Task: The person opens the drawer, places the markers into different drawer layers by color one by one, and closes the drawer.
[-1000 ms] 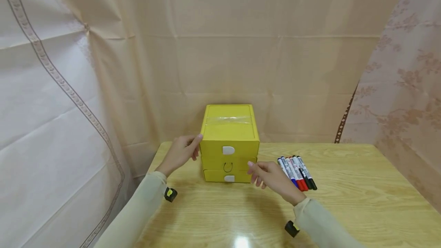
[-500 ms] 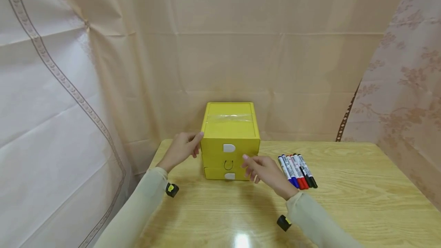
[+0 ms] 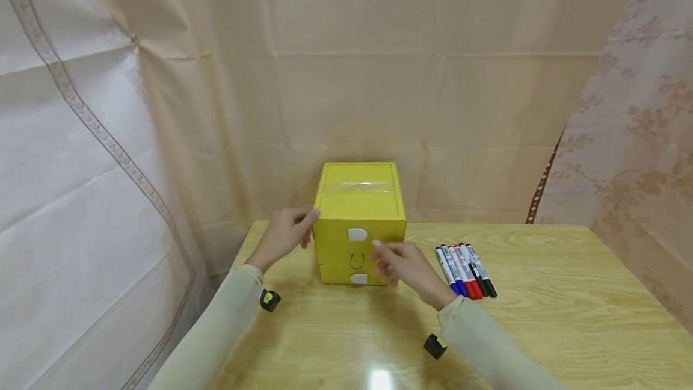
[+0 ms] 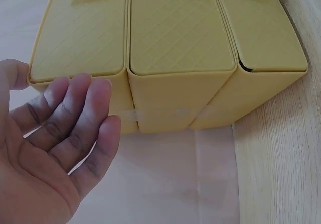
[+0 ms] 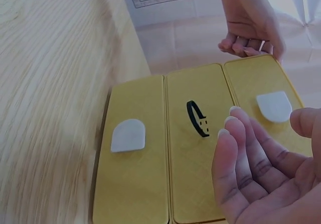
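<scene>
A yellow box of three stacked drawers [image 3: 360, 200] stands on the table, clear tape across its top. My left hand [image 3: 281, 235] is at its upper left edge, thumb at the top corner and relaxed fingers along the side wall [image 4: 175, 98]. In front of the box's right half, my right hand [image 3: 408, 266] is held with loosely bent fingers and nothing in them. The right wrist view shows its fingertips close to the middle drawer's black loop handle [image 5: 194, 119]. White tabs mark the top drawer [image 5: 274, 106] and the bottom drawer [image 5: 129, 135].
Several markers with blue, red and black caps [image 3: 465, 271] lie side by side on the wooden table [image 3: 563, 294], right of the box. A beige cloth [image 3: 433, 107] hangs behind the table, with more cloth at both sides.
My right hand has moved left across the front of the box, toward its middle. The left hand stays at the upper left edge, and the drawers look the same.
</scene>
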`<state>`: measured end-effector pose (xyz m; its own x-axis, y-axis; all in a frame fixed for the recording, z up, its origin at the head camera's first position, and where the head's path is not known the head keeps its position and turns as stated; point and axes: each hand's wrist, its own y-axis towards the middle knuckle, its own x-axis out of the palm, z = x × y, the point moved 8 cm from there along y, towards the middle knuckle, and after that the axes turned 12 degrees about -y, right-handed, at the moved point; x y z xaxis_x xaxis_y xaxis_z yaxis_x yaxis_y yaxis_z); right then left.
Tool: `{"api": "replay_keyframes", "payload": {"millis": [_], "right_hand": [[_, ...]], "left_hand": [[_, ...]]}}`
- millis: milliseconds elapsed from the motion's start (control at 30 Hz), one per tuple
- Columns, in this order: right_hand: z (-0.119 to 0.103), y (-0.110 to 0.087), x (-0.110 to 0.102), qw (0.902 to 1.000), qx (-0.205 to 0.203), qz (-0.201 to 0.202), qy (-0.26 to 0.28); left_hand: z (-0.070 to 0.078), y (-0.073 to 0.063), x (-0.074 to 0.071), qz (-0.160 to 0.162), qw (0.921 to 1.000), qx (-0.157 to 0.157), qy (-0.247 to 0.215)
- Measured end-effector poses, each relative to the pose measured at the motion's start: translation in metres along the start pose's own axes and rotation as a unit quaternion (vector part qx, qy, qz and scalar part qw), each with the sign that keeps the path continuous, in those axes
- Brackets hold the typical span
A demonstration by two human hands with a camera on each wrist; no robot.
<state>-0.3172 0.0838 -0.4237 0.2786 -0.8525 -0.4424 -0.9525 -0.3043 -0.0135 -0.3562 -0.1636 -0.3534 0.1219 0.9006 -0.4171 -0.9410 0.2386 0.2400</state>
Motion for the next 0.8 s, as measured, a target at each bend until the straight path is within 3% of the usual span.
{"api": "replay_keyframes", "payload": {"millis": [300, 567, 800], "right_hand": [[-0.009, 0.003, 0.006, 0.9998, 0.003, 0.007, 0.017], [-0.015, 0.008, 0.007, 0.9995, 0.004, 0.019, 0.025], [-0.022, 0.012, 0.007, 0.9986, 0.006, 0.032, 0.042]], "left_hand": [[-0.004, 0.000, -0.001, -0.002, 0.9998, -0.001, 0.019], [-0.001, 0.001, 0.002, -0.023, 0.9997, -0.009, -0.004], [-0.002, 0.000, 0.001, -0.018, 0.9996, -0.020, -0.009]]}}
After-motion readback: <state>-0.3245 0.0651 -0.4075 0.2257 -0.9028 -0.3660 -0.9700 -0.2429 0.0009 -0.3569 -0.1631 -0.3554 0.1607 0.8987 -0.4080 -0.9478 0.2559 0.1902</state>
